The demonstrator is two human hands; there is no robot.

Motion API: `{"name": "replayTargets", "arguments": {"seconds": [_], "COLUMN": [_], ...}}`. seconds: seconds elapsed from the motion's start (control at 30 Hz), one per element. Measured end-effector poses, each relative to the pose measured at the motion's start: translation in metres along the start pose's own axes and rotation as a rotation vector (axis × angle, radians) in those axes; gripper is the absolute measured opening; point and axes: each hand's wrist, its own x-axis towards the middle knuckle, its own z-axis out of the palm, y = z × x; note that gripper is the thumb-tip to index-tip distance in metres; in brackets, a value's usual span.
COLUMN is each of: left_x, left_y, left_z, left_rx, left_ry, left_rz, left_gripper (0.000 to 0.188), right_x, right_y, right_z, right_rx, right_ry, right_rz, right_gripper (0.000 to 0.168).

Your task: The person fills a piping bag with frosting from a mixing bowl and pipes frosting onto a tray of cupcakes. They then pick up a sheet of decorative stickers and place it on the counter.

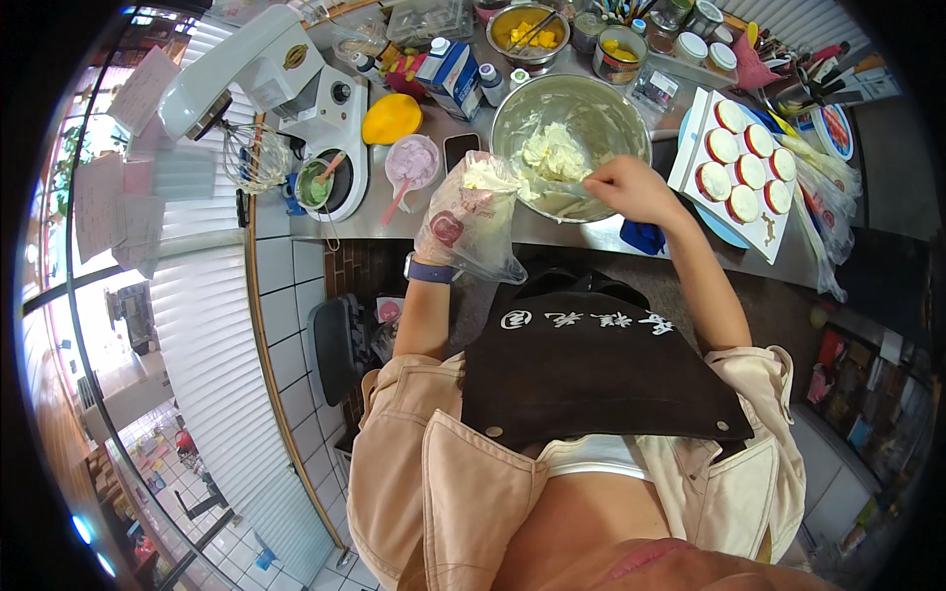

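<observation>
My left hand point(434, 250) is wrapped in a clear plastic piping bag point(480, 221) bearing printed marks and holds it upright, its mouth turned towards the mixing bowl. Pale cream point(489, 176) fills the bag's top. Inside the steel mixing bowl point(624, 111) lies a mound of pale yellow cream point(554, 151), and more is smeared on the wall. My right hand point(632, 188) reaches over the bowl's near right rim. Its fingers pinch what looks like a cream-coated scraper point(558, 190), whose outline is partly lost in the cream.
Right of the bowl, several red cakes with white tops point(751, 171) sit on a white board point(768, 240). Left are a phone point(462, 148), a cup of lilac cream point(412, 161), a mango point(392, 118) and a stand mixer point(355, 140). Behind stand a carton point(449, 80) and a bowl of mango cubes point(528, 37).
</observation>
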Motion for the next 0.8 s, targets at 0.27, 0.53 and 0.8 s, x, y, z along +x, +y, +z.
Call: {"name": "replayTargets", "arguments": {"seconds": [0.27,0.53,0.8], "left_x": [-0.007,0.016,0.011], "left_y": [0.030,0.071,0.083], "left_z": [0.005,0.032,0.027], "left_rx": [-0.079,0.769,0.643], "left_ry": [-0.036,0.101,0.001], "left_rz": [0.035,0.334,0.399], "left_gripper": [0.053,0.057,0.060], "right_x": [-0.049,-0.094,-0.118], "right_y": [0.026,-0.034,-0.063], "right_z": [-0.019,-0.002,-0.013], "right_rx": [0.550,0.579,-0.152], "right_ry": [0.117,0.357,0.443], "right_rz": [0.130,-0.030,-0.294], "right_gripper": [0.036,0.023,0.028]}}
